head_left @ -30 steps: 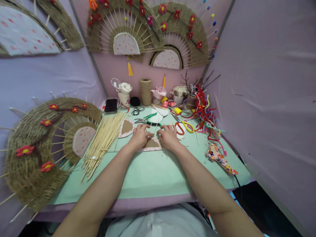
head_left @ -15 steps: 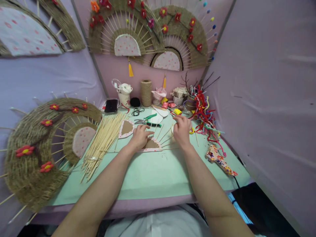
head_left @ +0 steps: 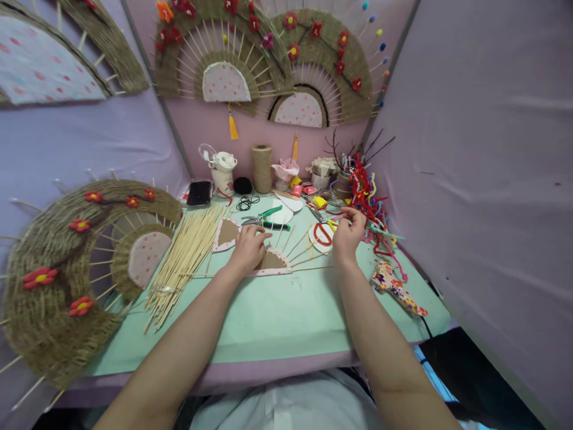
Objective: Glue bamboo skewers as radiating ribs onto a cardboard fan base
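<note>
My left hand lies palm down on a half-round cardboard piece with a pink dotted rim and holds it against the green table. Several bamboo skewers fan out from that piece toward the right. My right hand hovers to the right of it with curled, pinched fingers, beside the red-handled scissors and the pile of red pipe cleaners. Whether it pinches anything is hidden by the fingers.
A bundle of loose skewers lies left of my hands, next to a large woven twine fan. A second cardboard half-disc, green pliers, a twine spool, a phone and a patterned glue gun are around.
My right hand left the cardboard piece and moved right and up toward the scissors and pipe cleaners, uncovering the fanned skewers. My left hand stayed on the piece.
</note>
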`<action>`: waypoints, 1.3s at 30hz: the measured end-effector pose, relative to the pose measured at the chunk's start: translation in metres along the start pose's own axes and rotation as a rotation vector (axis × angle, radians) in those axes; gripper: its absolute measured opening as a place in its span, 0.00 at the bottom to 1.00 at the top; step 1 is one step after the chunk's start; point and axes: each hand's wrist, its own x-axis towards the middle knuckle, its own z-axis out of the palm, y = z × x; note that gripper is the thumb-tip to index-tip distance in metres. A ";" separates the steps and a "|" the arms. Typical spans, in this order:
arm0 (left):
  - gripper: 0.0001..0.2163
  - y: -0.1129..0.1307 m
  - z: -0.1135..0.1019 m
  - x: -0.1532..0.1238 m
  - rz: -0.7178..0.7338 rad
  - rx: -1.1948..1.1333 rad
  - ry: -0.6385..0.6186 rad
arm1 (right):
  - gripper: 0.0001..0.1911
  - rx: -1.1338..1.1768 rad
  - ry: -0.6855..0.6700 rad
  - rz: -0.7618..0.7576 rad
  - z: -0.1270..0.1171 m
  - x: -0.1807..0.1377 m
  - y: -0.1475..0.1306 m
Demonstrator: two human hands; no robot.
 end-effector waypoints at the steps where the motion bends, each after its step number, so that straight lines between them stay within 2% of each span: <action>1: 0.20 0.000 0.000 0.000 -0.002 0.001 -0.002 | 0.13 -0.004 -0.009 0.003 0.000 0.000 0.000; 6: 0.19 0.001 -0.001 -0.001 0.000 0.004 -0.002 | 0.13 -0.038 -0.076 -0.009 0.000 -0.004 -0.006; 10: 0.19 0.000 -0.001 -0.001 -0.001 0.006 -0.001 | 0.14 -0.063 -0.204 -0.060 0.003 -0.014 -0.014; 12: 0.19 -0.001 0.000 -0.001 0.007 0.009 -0.002 | 0.14 -0.124 -0.355 -0.114 0.005 -0.024 -0.017; 16: 0.19 -0.001 0.000 -0.001 0.021 0.023 -0.015 | 0.17 -0.349 -0.787 -0.273 0.012 -0.045 -0.022; 18: 0.19 0.000 -0.001 -0.001 0.016 0.031 -0.024 | 0.19 -0.418 -0.931 -0.357 0.016 -0.053 -0.022; 20: 0.18 0.000 -0.002 0.000 0.007 0.033 -0.035 | 0.21 -0.465 -1.016 -0.421 0.018 -0.058 -0.022; 27: 0.17 -0.004 -0.017 -0.003 -0.053 0.054 -0.109 | 0.21 -0.542 -1.074 -0.492 0.019 -0.063 -0.024; 34: 0.35 -0.014 -0.033 -0.007 -0.158 0.085 -0.361 | 0.16 -0.573 -1.000 -0.494 0.023 -0.071 -0.025; 39: 0.32 -0.013 -0.034 -0.009 -0.164 0.123 -0.490 | 0.19 -0.588 -0.993 -0.480 0.025 -0.073 -0.026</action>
